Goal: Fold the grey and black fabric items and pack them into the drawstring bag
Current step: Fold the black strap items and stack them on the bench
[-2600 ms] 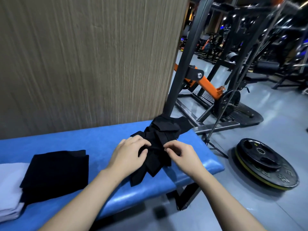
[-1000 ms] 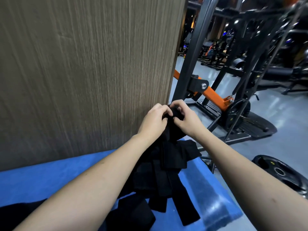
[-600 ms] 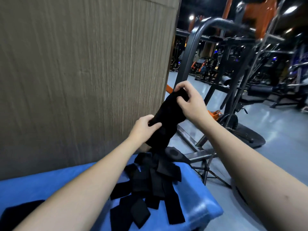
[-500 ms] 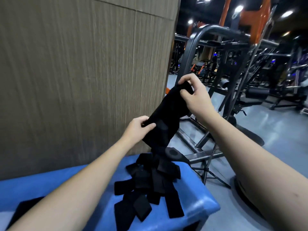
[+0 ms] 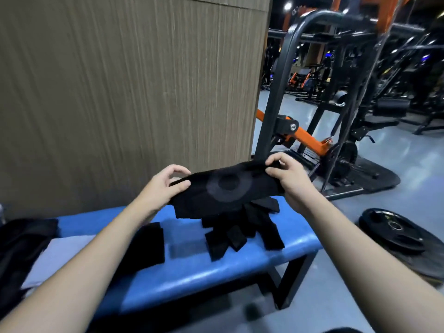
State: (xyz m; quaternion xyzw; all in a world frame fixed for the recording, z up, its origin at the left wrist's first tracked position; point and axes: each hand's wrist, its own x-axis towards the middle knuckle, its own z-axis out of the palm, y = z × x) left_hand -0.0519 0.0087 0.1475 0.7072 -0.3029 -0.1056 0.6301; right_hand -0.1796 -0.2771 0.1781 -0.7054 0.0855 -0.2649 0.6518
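Pinching the black fabric piece (image 5: 225, 191) at both ends: left hand (image 5: 163, 188) with thumb and curled fingers nipping the 9 o'clock end, right hand (image 5: 287, 179) with fingers curled over the 3 o'clock end. Stretching flat and roughly level between the two, above the blue bench (image 5: 192, 267), a grey ring pattern showing at the middle. Hanging from the underside at 6 o'clock, black straps (image 5: 242, 229) trailing down and spreading over the pad. Lying at 8 o'clock on the bench, a folded black item (image 5: 146, 246), partly hidden by the left forearm, beside a pale grey folded cloth (image 5: 60, 253). Sitting further out at 9 o'clock, another dark heap (image 5: 21, 239), blurred. Standing behind at 11 o'clock, a wood-grain wall panel (image 5: 120, 92). Rising at 1 o'clock, a black and orange gym frame (image 5: 278, 99). Resting on the floor at 4 o'clock, a weight plate (image 5: 396, 234).
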